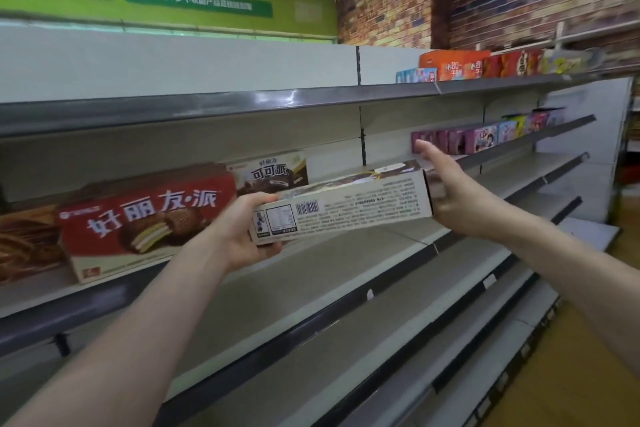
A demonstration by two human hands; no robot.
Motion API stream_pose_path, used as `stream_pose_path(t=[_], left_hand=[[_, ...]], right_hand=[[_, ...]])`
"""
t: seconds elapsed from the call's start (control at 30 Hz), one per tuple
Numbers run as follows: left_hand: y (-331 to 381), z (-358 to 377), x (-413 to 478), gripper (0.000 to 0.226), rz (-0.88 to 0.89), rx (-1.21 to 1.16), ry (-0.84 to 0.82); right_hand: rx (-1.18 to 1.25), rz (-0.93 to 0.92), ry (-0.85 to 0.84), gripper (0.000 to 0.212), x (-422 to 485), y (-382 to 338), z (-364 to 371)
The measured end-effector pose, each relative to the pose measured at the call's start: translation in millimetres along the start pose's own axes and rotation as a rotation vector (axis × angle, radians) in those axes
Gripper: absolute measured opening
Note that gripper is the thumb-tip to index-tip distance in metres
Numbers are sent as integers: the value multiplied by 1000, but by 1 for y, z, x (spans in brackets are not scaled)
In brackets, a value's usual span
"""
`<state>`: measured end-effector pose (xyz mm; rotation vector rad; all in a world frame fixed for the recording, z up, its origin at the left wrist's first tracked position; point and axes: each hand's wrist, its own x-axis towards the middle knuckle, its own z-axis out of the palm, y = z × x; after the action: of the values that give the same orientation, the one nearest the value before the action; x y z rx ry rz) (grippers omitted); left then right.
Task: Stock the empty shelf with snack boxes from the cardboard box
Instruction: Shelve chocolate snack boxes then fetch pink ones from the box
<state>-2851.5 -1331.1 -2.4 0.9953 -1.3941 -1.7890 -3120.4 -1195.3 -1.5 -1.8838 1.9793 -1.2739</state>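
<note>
A long snack box (349, 206) is held flat in front of the shelf (311, 253), its white printed side with a barcode facing me. My left hand (242, 232) grips its left end, thumb on top and fingers underneath. At the right end, my right hand (446, 191) presses with straight fingers pointing up. A red snack box (149, 218) stands on the shelf to the left, and a brown snack box (270, 173) stands behind the held one. The cardboard box is out of view.
More brown boxes (27, 239) stand at the far left of the same shelf. Small coloured boxes (485, 135) fill a shelf at the right, and orange and red packs (485, 64) sit on the top shelf. Several bare shelves (381, 340) step out below.
</note>
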Motion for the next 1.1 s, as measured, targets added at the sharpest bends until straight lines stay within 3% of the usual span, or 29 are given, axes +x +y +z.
stream_pose_path(t=[0.07,0.13,0.23,0.4,0.6,0.67,0.77,0.87,0.93,1.1], left_hand=[[0,20,14,30,-29,19,3],[0,36,28,33,-29,21,10],[3,49,46,40,13,20,-38],[2,60,68,46,49,152,-65],[-1,63,90,30,217,390,310],[0,64,101,28,264,273,381],[4,60,119,29,243,-37,357],[10,49,136,30,233,-226,389],[12,46,147,31,210,-294,369],[15,39,162,33,80,-201,159]], right_hand=[[-183,-146,6,100,12,16,-12],[-118,-226,-65,82,25,32,-25],[145,-141,-187,59,41,58,-38],[278,-53,-151,40,66,91,-41],[644,133,-149,34,100,111,-18],[793,226,-172,37,114,113,-4],[1032,344,-195,36,132,107,22],[1280,427,-61,26,148,96,48],[1324,440,-18,23,160,84,66],[1240,472,-189,22,200,58,99]])
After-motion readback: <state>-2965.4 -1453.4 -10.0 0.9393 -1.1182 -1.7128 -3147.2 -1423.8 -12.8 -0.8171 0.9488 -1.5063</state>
